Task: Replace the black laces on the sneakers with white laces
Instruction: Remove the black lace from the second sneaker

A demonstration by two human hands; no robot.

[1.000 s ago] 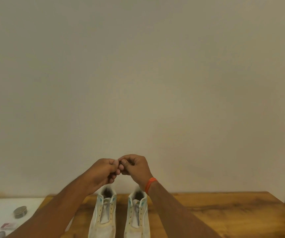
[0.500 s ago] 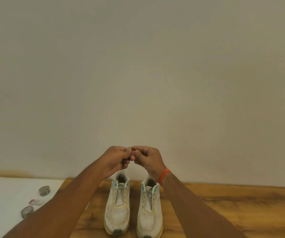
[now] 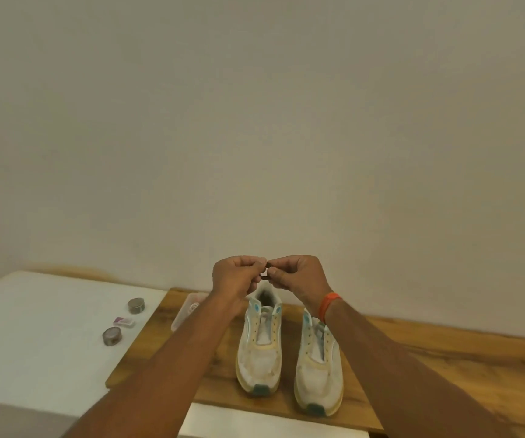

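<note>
Fingers of the left hand (image 3: 235, 276) and right hand (image 3: 299, 276) are curled, fingertips meeting above the sneakers and pinching between them a small dark item (image 3: 265, 272); what it is cannot be told. An orange band (image 3: 328, 305) sits on the right wrist.

Sneakers: two, left sneaker (image 3: 260, 349) and right sneaker (image 3: 318, 365), white with yellowed trim, teal tabs and teal toe patches. No laces show in the eyelets. They stand upright side by side, close but apart, on a wooden board (image 3: 444, 368). Long axes are roughly parallel, running from the wall toward the camera; toes point at the camera, heels at the wall.

On the white surface (image 3: 33, 343) to the left: two round tins (image 3: 136, 305), one small pink-and-white packet (image 3: 124, 322). One clear container (image 3: 188, 311) lies at the board's left edge, partly behind the left forearm.
</note>
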